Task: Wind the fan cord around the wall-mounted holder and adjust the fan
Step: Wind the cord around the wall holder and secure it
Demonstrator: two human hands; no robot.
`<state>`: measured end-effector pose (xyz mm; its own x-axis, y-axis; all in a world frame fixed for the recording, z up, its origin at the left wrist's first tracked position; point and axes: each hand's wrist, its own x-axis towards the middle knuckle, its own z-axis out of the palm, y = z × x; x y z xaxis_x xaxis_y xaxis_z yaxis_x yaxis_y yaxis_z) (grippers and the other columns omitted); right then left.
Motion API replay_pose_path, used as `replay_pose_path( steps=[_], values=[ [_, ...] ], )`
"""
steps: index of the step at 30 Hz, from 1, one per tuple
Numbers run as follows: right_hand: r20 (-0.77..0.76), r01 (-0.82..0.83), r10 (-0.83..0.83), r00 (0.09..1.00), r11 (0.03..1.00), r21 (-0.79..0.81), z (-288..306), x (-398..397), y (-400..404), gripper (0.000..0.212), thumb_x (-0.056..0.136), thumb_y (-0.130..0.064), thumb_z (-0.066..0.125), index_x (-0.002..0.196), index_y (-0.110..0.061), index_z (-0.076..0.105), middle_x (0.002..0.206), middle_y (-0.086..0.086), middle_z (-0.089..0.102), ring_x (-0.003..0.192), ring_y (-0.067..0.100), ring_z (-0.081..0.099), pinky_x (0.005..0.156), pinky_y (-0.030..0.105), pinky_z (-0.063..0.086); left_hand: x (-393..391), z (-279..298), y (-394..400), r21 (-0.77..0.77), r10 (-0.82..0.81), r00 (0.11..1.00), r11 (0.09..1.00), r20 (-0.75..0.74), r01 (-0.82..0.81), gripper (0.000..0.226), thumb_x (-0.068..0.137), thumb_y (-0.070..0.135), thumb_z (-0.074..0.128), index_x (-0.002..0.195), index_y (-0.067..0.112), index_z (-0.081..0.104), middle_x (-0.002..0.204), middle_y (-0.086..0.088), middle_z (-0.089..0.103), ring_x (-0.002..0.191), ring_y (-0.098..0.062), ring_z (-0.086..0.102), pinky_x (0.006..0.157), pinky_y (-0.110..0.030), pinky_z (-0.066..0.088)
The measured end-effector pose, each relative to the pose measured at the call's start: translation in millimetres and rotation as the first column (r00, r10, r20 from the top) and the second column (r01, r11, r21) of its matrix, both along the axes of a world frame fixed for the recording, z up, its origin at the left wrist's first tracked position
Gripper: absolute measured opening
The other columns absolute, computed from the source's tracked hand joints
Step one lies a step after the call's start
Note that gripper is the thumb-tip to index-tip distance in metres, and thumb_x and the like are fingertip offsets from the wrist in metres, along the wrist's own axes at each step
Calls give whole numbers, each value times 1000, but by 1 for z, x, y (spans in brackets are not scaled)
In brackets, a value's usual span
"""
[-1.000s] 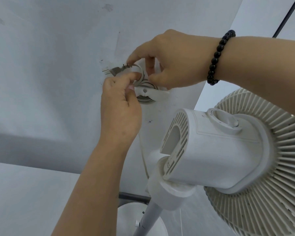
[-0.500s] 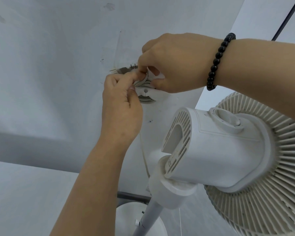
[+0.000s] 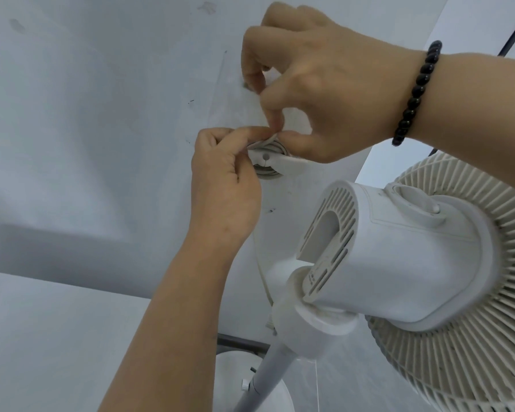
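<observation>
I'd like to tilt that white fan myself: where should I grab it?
Probably the smooth motor housing behind the ribbed grille, from above: it is a rounded barrel that juts toward the wall, and a hand could wrap it.

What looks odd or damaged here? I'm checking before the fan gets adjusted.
Nothing looks damaged. The wall has a few dark scuffs, and the fan head is tilted on its pole.

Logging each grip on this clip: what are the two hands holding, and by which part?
Both the left hand and right hand pinch the pale fan cord at its top loop on the white wall-mounted holder.
</observation>
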<state>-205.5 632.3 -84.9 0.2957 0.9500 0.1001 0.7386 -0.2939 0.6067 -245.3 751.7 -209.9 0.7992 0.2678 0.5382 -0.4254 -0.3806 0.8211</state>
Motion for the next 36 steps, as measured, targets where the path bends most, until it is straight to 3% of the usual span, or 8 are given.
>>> replay_pose_path(
  steps=[5, 11, 16, 22, 24, 28, 32, 36],
  values=[
    [66, -3, 7, 998, 999, -50, -3, -4, -1, 16, 71, -18, 55, 69, -10, 68, 105, 12, 59, 102, 37, 50, 79, 41, 32, -1, 1, -1, -23, -10, 1000, 1000, -3, 10, 48, 98, -3, 39, 100, 40, 62, 103, 8, 44, 92, 10, 49, 81, 4, 35],
    [163, -43, 56, 985, 996, -81, -2, -6, -9, 18, 78, -12, 52, 62, -6, 59, 83, 11, 62, 84, 33, 51, 72, 43, 34, 0, 1, -2, 4, 6, 1000, 1000, -18, -6, 49, 98, 1, 38, 94, 45, 60, 100, 18, 42, 93, 13, 49, 80, 3, 35],
    [173, 5, 6, 985, 998, -62, -2, -2, -16, 13, 79, -14, 62, 84, -6, 70, 88, 14, 58, 86, 35, 52, 72, 44, 36, 1, 1, 0, 12, 13, 1000, 1000, -14, -13, 49, 98, 0, 38, 96, 44, 60, 103, 15, 44, 94, 11, 49, 82, 3, 34],
    [38, 128, -126, 991, 991, -44, -9, -9, -12, 31, 82, -20, 43, 70, -7, 68, 67, 6, 55, 66, 32, 54, 51, 32, 39, 1, 0, -2, 20, 21, 999, 1000, -36, -21, 51, 97, -1, 36, 96, 45, 61, 104, 14, 44, 92, 11, 49, 82, 2, 36],
    [10, 229, -229, 973, 973, -22, -6, -13, -8, 28, 85, -23, 46, 78, -12, 71, 60, 1, 52, 59, 25, 49, 54, 30, 36, 1, 0, -1, 28, 19, 999, 999, -29, -18, 51, 97, -1, 36, 96, 44, 61, 107, 11, 46, 91, 14, 48, 81, 3, 35],
    [-27, 408, -408, 912, 913, -2, -8, -17, -1, 20, 87, -24, 52, 94, -19, 70, 57, -10, 31, 52, 3, 20, 59, 29, 31, 0, 0, 1, 39, 20, 999, 999, -28, -19, 50, 97, -1, 37, 96, 43, 60, 111, 7, 47, 92, 14, 49, 82, 4, 34],
    [-158, 534, -515, 842, 839, 107, -13, -17, 1, 15, 83, -26, 61, 90, -18, 71, 58, -11, 38, 48, 1, 26, 47, 24, 30, 1, 0, 1, 39, 13, 1000, 999, -24, -12, 49, 98, 0, 37, 97, 43, 61, 112, 6, 48, 91, 16, 49, 81, 5, 34],
    [-245, 607, -568, 786, 783, 132, -14, -14, 3, 17, 79, -27, 66, 89, -15, 73, 57, -9, 41, 46, 2, 29, 48, 17, 28, 1, 0, 1, 37, 22, 999, 999, -25, -21, 50, 99, 2, 38, 96, 47, 57, 114, 6, 49, 94, 12, 49, 82, 5, 34]
  ],
)
